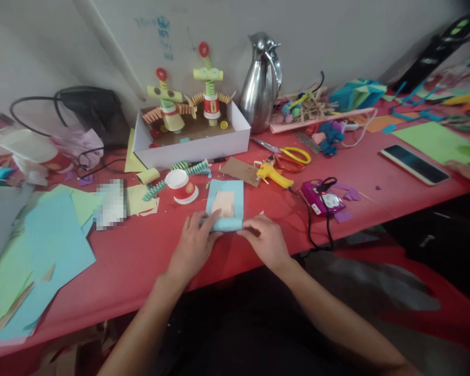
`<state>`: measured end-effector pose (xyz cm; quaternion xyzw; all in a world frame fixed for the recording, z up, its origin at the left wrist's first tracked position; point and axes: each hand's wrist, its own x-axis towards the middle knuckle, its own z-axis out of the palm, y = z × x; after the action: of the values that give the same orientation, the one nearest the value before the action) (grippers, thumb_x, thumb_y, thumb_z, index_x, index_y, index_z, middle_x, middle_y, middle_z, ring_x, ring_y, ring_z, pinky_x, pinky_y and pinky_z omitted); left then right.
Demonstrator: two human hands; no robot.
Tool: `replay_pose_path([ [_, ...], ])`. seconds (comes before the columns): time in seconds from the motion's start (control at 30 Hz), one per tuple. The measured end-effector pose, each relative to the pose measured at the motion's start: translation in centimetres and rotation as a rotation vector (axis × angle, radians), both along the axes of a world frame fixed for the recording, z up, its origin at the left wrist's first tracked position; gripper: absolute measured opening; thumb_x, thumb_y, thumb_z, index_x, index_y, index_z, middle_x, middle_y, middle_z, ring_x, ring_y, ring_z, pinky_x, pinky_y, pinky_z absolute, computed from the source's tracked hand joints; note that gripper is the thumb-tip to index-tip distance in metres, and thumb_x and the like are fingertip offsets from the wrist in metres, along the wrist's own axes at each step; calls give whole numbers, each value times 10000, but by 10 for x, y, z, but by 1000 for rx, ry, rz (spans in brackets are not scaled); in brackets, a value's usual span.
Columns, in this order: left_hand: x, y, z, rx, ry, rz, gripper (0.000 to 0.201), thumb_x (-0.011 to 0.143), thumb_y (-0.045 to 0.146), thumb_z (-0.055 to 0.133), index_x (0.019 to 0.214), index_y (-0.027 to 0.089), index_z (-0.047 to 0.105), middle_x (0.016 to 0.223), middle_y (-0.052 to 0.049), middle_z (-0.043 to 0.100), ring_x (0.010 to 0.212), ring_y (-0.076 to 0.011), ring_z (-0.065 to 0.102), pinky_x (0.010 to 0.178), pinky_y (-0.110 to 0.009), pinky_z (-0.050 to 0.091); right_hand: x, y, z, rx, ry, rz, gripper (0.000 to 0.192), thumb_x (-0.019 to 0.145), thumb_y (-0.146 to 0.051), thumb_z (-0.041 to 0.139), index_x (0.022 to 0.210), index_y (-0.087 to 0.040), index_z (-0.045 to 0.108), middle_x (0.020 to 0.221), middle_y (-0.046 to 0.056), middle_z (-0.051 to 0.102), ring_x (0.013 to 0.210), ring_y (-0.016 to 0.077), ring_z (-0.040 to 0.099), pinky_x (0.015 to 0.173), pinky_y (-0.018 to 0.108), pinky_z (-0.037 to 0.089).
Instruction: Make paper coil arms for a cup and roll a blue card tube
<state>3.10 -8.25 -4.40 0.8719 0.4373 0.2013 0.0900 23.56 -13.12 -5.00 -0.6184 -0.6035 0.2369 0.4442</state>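
Note:
Both hands are on a light blue sheet of paper (224, 187) whose near end is rolled into a tube (227, 225). My left hand (198, 235) grips the roll's left end, with the index finger stretched over it and the thumb below. At the right end, my right hand (267, 237) pinches the roll between thumb and fingers. A small peach piece of paper (224, 203) lies on the flat part of the sheet, just beyond the roll. Close by on the left stands a red and white paper cup (181, 187), upside down, beside green and blue folded paper springs (196, 168).
A white box (196, 149) holding two paper-cup figures stands at the back beside a steel jug (260, 83). Scissors (293, 155), a yellow glue gun (274, 173) and a purple power strip (323, 199) with a cable lie right. Another person's hand (468, 172) is near a phone (415, 164).

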Motion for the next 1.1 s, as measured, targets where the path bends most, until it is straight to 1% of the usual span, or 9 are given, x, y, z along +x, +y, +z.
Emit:
replay_pose_path([
  [0.1, -11, -2, 4, -24, -120, 204, 627, 850, 401, 668, 1409, 219, 449, 1228, -141, 537, 1135, -309, 499, 995, -536, 436, 2, 1, -2, -37, 40, -31, 78, 802, -226, 715, 741, -221, 667, 764, 26, 701, 734, 205, 644, 716, 318, 511],
  [0.2, -23, -8, 7, -114, -258, 402, 422, 763, 389, 757, 1134, 229, 637, 1105, -95, 594, 1077, -296, 538, 952, -509, 472, 5, 2, -2, -84, 67, -23, 114, 792, -236, 709, 707, -217, 637, 726, 13, 681, 681, 193, 624, 667, 301, 493],
  [0.3, -25, -12, 7, -220, -296, 368, 236, 744, 339, 772, 955, 248, 718, 1054, -62, 613, 1043, -265, 557, 951, -464, 479, 8, 0, -1, -96, 51, -2, 118, 783, -221, 706, 699, -213, 623, 715, 8, 662, 688, 192, 617, 658, 294, 477],
  [0.5, -13, -9, 3, -253, -382, 283, 24, 751, 265, 742, 768, 248, 744, 952, -27, 658, 967, -227, 574, 906, -409, 488, 15, -10, 1, -101, 17, 69, 119, 777, -193, 712, 696, -216, 628, 732, 6, 648, 714, 187, 610, 663, 287, 476],
  [0.7, -12, -22, 3, -317, -337, 277, 156, 792, 295, 695, 650, 230, 695, 915, -31, 664, 931, -227, 566, 850, -397, 484, 19, -22, 2, -138, 59, 65, 86, 791, -240, 726, 834, -227, 653, 829, 20, 698, 802, 206, 664, 746, 321, 512],
  [0.83, -10, -30, 3, -336, -305, 315, 204, 825, 341, 655, 660, 229, 697, 922, -42, 672, 927, -242, 567, 841, -417, 478, 19, -28, 5, -166, 150, 56, 395, 793, -267, 737, 1156, -242, 584, 836, 6, 712, 829, 209, 689, 801, 341, 527],
  [0.87, -10, -30, 3, -334, -305, 329, 195, 826, 349, 653, 680, 232, 708, 932, -45, 675, 935, -247, 569, 848, -425, 478, 19, -28, 5, -147, 141, 73, 415, 804, -266, 726, 1193, -247, 581, 849, 10, 711, 839, 207, 686, 818, 346, 526],
  [1.0, -11, -30, 2, -323, -313, 368, 156, 806, 367, 677, 754, 231, 732, 977, -56, 682, 976, -264, 575, 893, -452, 472, 21, -21, 8, -115, 49, 153, 255, 837, -234, 679, 1091, -258, 689, 963, 41, 723, 899, 210, 672, 835, 352, 523],
  [1.1, -14, -30, 2, -328, -281, 362, 130, 750, 358, 739, 789, 234, 736, 1008, -51, 680, 985, -272, 571, 910, -464, 465, 23, -13, 10, -176, 42, 180, 255, 817, -200, 683, 1067, -247, 697, 959, 39, 738, 893, 214, 679, 816, 350, 520],
])
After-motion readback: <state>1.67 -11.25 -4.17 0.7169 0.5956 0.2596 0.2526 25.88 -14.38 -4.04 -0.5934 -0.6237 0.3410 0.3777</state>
